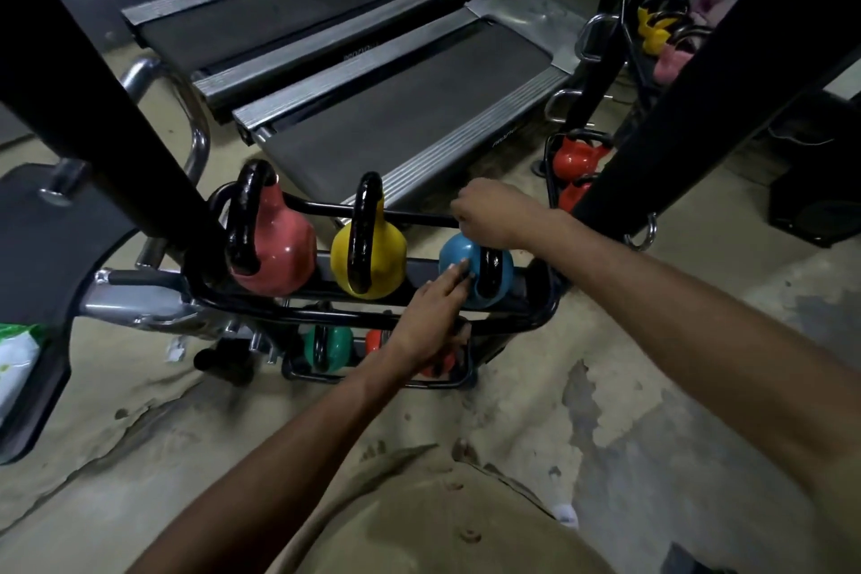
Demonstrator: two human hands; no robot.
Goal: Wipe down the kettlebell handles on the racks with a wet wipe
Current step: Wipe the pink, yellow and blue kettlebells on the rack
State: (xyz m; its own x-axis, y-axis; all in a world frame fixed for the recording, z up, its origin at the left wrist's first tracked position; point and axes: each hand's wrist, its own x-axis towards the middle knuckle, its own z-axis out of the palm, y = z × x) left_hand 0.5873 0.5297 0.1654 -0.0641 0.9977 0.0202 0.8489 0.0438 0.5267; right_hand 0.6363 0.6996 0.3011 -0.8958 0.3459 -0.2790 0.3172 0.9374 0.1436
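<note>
A black two-tier rack holds a pink kettlebell, a yellow kettlebell and a blue kettlebell on its top tier, all with black handles. My right hand curls over the top of the blue kettlebell's handle; no wipe shows in it. My left hand reaches in from below, its straight fingers touching the blue kettlebell's side. A green kettlebell and an orange kettlebell sit on the lower tier, the orange one partly behind my left wrist.
Two treadmills lie behind the rack. A black machine post and a padded bench stand at the left, with a green-and-white pack at the edge. More kettlebells sit on a rack at the right, by another post.
</note>
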